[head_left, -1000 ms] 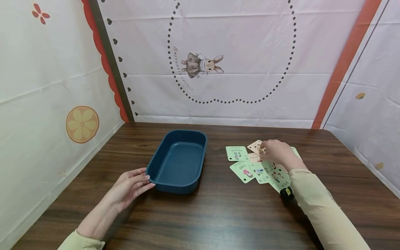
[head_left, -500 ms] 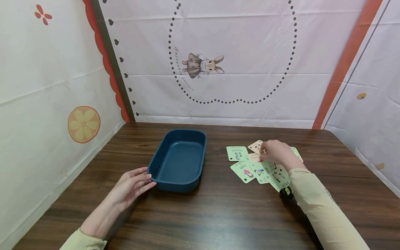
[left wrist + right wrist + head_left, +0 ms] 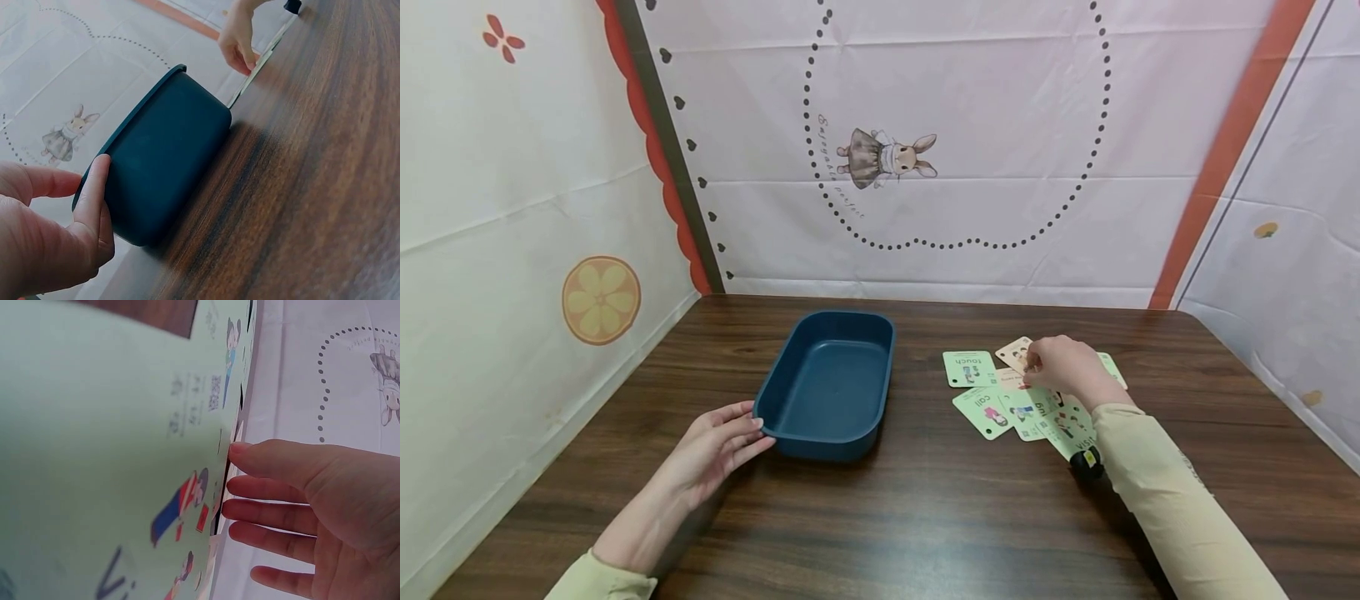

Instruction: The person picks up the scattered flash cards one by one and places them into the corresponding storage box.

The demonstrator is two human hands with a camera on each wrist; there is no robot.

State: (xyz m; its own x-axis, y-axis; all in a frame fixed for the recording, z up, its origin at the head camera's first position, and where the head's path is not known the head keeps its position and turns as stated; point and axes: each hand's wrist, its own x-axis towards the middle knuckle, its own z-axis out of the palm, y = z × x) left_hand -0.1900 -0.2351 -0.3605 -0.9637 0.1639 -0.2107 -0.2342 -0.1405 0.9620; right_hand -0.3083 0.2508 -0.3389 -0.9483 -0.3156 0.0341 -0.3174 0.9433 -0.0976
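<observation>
A dark blue plastic box (image 3: 831, 387) stands on the table, its inside bare. My left hand (image 3: 711, 454) pinches the box's near left corner. In the left wrist view one finger of the left hand (image 3: 69, 219) lies along the outer wall and another is at the rim. Green picture cards (image 3: 983, 412) and a few peach cards (image 3: 1012, 352) overlap in a spread at the right. My right hand (image 3: 1071, 367) is over this spread, fingertips down at the cards. In the right wrist view the thumb and fingers of the right hand (image 3: 312, 512) reach the cards' edges, extended and slightly apart.
The brown wooden table (image 3: 925, 517) extends all round the box and cards. Behind it hangs a white printed cloth (image 3: 970, 150), with more cloth at both sides. A small black object (image 3: 1086, 462) sits under the right wrist.
The right fingertips have shifted slightly over the cards. The box shows a tiny shift at most, and the left hand keeps its hold on the corner.
</observation>
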